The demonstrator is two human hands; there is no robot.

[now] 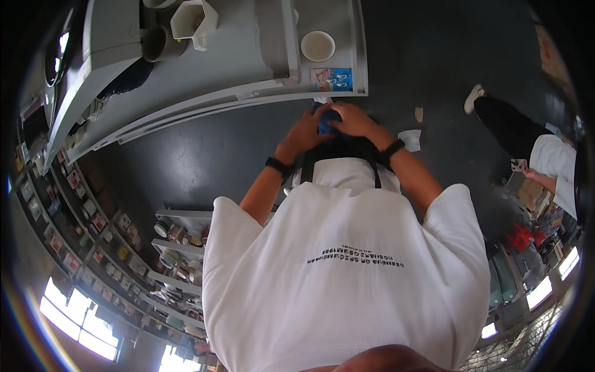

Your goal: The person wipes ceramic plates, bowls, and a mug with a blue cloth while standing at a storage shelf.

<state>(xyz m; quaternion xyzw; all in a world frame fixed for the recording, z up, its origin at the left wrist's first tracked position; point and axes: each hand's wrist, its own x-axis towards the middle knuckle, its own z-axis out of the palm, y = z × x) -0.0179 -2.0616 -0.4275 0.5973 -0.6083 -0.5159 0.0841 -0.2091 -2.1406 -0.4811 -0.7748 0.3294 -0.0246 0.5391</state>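
In front of my waist, both hands meet at a small dark blue thing [325,126], soft-looking like cloth; its kind is not clear. My left hand [305,131] closes on its left side. My right hand [354,119] bends over it from the right, fingers curled against it. Parts of the blue thing lie hidden under the fingers. Just beyond my fingertips, at the edge of a grey shelf unit [242,99], a small white piece [322,100] shows. Each wrist wears a black band.
A round pale dish [318,46] and a colourful printed packet [331,79] lie on the shelf unit. A white hexagonal pot [193,23] stands farther left. Paper scraps [409,140] lie on the dark floor. At right, another person [545,152] holds a phone. Stocked shelves line the left.
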